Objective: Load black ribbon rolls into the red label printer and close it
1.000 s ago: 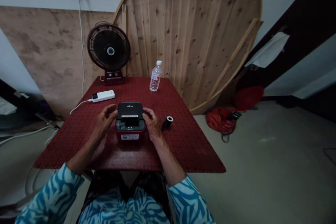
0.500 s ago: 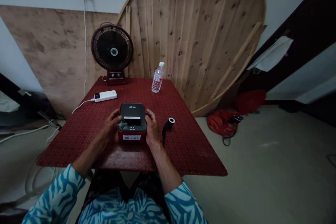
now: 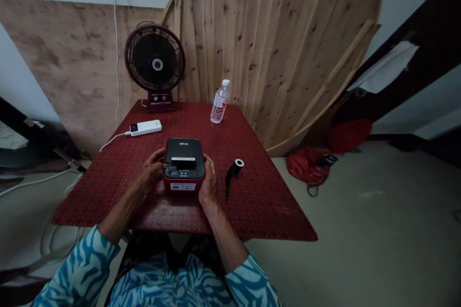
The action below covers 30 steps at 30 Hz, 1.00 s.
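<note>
A small label printer (image 3: pixel 184 148) with a black lid and red base sits on the red patterned table (image 3: pixel 252 211). It has a slot across its top and a white label on its front. My left hand (image 3: pixel 154 169) grips its left side, thumb at the top edge and fingers curled round the flank. Against the right side presses my right hand (image 3: pixel 209 180), its fingers reaching toward the back; part of them is hidden. Right of that hand lies a black roll (image 3: pixel 236 167) with a white core, its loose end trailing toward me.
A white power bank (image 3: pixel 146 127) with a cable lies at the left. Behind stand a dark red fan (image 3: pixel 157 64) and a clear plastic bottle (image 3: pixel 219 103). A large round wooden board (image 3: pixel 273 48) leans on the wall. A red bag (image 3: pixel 308 165) rests on the floor.
The view has shifted slightly. My right thumb has slid from the printer's top edge down along its side. Both hands stay at the printer, and the other things keep their places.
</note>
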Each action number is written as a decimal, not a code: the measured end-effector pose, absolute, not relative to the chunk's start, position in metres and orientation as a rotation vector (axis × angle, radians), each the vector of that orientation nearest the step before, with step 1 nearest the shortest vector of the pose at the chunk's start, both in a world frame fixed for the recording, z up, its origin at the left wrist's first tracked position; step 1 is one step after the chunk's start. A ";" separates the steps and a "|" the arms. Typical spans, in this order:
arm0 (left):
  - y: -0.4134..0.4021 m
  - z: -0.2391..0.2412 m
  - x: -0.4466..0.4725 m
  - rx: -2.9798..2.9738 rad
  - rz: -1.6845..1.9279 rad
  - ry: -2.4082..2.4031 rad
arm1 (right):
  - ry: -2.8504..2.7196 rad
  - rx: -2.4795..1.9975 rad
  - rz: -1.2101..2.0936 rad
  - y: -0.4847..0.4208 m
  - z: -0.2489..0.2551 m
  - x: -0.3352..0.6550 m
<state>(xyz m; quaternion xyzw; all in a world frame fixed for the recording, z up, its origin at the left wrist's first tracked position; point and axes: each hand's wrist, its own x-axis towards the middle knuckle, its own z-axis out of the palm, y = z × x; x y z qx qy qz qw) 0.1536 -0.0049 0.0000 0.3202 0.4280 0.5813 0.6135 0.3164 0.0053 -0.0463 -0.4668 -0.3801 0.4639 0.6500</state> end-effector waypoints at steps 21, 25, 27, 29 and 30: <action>0.011 0.018 0.140 1.345 1.231 1.232 | -0.821 -1.052 1.081 0.000 -0.059 0.312; 0.047 0.033 0.146 1.961 0.941 1.308 | -0.836 -1.065 1.051 0.001 -0.063 0.314; 0.066 0.039 0.153 2.117 0.775 1.271 | -0.851 -1.064 1.039 0.002 -0.063 0.315; 0.080 0.042 0.161 2.180 0.648 1.221 | -0.860 -1.055 1.043 0.002 -0.063 0.316; 0.085 0.042 0.164 2.213 0.583 1.199 | -0.859 -1.051 1.049 0.002 -0.063 0.317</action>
